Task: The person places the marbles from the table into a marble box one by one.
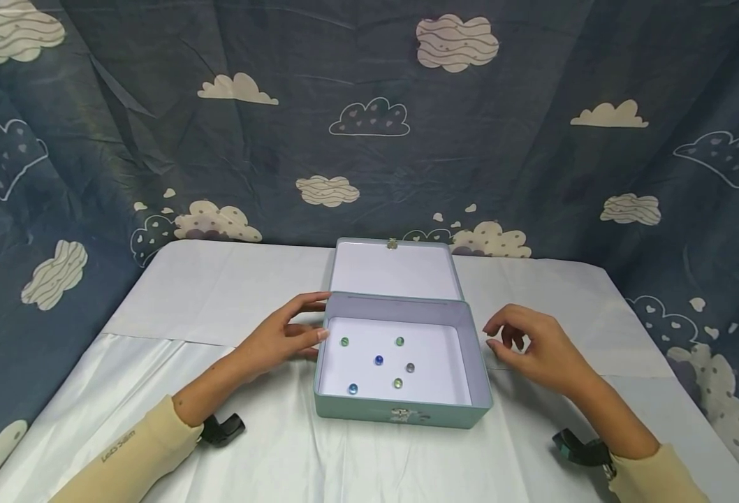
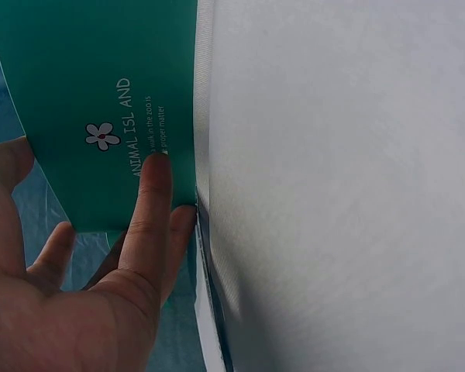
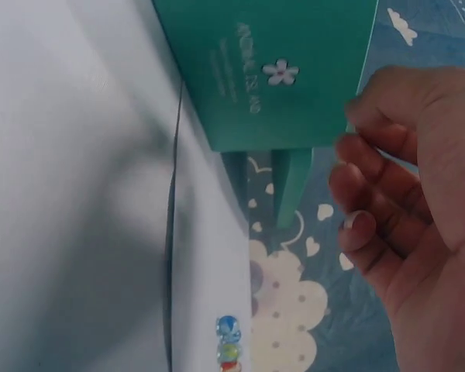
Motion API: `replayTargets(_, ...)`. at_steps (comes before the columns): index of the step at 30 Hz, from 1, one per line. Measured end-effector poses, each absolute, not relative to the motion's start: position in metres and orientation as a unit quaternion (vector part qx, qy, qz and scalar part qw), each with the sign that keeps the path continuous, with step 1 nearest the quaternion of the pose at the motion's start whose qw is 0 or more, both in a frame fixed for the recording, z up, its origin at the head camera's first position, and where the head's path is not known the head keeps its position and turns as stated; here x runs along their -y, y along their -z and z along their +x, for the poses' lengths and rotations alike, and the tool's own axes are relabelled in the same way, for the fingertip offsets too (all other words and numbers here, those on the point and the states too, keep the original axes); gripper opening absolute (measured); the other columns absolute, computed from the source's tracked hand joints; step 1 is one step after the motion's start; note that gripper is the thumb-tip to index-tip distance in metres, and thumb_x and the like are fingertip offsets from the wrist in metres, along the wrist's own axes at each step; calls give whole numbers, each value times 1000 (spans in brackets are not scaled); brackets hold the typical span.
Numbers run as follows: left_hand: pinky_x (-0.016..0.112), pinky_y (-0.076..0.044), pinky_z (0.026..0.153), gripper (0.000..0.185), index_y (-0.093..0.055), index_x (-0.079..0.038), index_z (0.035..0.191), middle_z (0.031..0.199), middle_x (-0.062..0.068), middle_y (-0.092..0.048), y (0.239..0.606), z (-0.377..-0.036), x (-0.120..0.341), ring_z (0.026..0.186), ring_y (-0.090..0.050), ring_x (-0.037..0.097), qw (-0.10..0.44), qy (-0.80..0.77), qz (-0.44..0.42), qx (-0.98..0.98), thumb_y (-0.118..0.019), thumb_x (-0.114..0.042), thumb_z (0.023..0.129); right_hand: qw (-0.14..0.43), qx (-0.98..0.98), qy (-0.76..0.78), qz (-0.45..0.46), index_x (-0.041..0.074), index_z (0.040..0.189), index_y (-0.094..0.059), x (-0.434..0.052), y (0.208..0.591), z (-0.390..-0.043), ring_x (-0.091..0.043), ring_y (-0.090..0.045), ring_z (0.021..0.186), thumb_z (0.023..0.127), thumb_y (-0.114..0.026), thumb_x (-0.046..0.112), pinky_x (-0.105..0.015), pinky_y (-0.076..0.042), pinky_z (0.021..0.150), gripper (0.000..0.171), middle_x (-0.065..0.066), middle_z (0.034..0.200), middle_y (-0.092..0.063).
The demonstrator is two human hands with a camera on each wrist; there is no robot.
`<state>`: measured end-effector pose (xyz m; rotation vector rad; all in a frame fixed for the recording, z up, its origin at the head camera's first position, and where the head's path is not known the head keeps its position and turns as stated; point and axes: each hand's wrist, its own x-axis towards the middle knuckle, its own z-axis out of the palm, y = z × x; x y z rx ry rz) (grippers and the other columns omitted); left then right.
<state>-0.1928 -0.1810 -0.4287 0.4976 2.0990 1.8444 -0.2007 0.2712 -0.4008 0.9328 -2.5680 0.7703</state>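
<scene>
Tin box: a teal tin box point(image 1: 401, 412) is sitting open near the middle of the white tablecloth point(image 1: 218, 293), its long axis running left to right across the person's front, with its lid point(image 1: 393, 269) lying back on the far side.
Marbles: six glass marbles are lying on the white floor of the box, among them a blue marble point(image 1: 378, 360) near the middle and two green ones toward the far wall.
Left hand: the left hand point(image 1: 284, 335) is resting against the box's left wall, fingers straight and not curled round anything; in the left wrist view a fingertip point(image 2: 156, 167) is pressing flat on the printed teal side point(image 2: 101, 101).
Right hand: the right hand point(image 1: 533, 346) is hovering just beside the box's right wall, apart from it, fingers loosely curled and holding nothing; the right wrist view is showing the same gap between the fingers point(image 3: 364, 232) and the teal side point(image 3: 271, 70).
Key relation: the box is lying between the two hands, right of the left hand and left of the right; the left hand is the nearer, already touching.
Backdrop: a dark blue cloud-print cloth point(image 1: 369, 119) is hanging behind the table.
</scene>
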Motion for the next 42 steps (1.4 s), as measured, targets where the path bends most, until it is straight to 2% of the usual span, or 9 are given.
replayTargets(7,43,-59,88,68,-38,-34,152,151,5,-38,427,-192,181,124,-58,36,155,-644,171,-730,-73,-29,94,186,916,-241,263,25,98,-68,-285,407,-208,-10,-53,68,79,-80,1,-20,-45,55,33,10,89,-62)
replayTargets(14,44,-59,88,69,-37,-31,153,153,8,-38,430,-193,181,124,-58,39,154,-647,175,-726,-72,-29,94,199,934,-203,216,14,101,-70,-298,416,-217,-14,-54,68,81,-77,2,-21,-44,55,24,-1,93,-64)
replayTargets(21,43,-60,87,68,-38,-29,153,152,9,-38,430,-193,181,123,-58,40,150,-645,178,-728,-72,-27,94,157,957,-197,144,8,106,-71,-310,425,-224,-20,-54,71,83,-75,4,-24,-46,55,23,-8,104,-64)
replayTargets(29,42,-60,87,68,-38,-31,152,152,8,-38,426,-192,180,123,-58,38,150,-647,171,-728,-73,-26,94,131,967,-182,120,4,114,-69,-323,433,-230,-20,-53,72,84,-75,6,-27,-47,56,31,-16,115,-60)
replayTargets(34,42,-60,87,68,-38,-31,152,152,7,-38,426,-191,180,123,-58,38,150,-647,170,-728,-73,-25,94,118,970,-170,125,2,118,-67,-327,436,-231,-25,-56,78,84,-75,7,-39,-52,62,36,-18,120,-59)
replayTargets(36,42,-60,88,68,-39,-32,152,152,7,-38,426,-191,180,123,-58,39,151,-647,170,-728,-73,-25,94,111,971,-168,126,1,120,-66,-328,437,-231,-31,-60,87,84,-74,7,-49,-55,72,37,-19,122,-58)
replayTargets(38,42,-60,88,68,-39,-32,152,152,6,-38,427,-191,180,123,-58,38,151,-647,171,-728,-73,-26,94,104,973,-166,123,1,122,-65,-329,439,-231,-37,-60,98,85,-73,7,-58,-54,81,39,-20,123,-58)
replayTargets(40,42,-60,88,68,-38,-31,152,152,7,-38,428,-192,180,123,-58,38,151,-646,172,-728,-73,-26,94,101,974,-166,119,0,123,-64,-330,440,-232,-38,-60,101,85,-73,7,-61,-52,84,39,-20,122,-58)
replayTargets(42,42,-60,88,68,-38,-32,152,152,7,-38,427,-192,181,122,-59,37,150,-645,172,-729,-73,-27,94,99,975,-166,112,1,122,-64,-331,442,-231,-36,-60,96,85,-73,7,-59,-54,81,39,-20,120,-59)
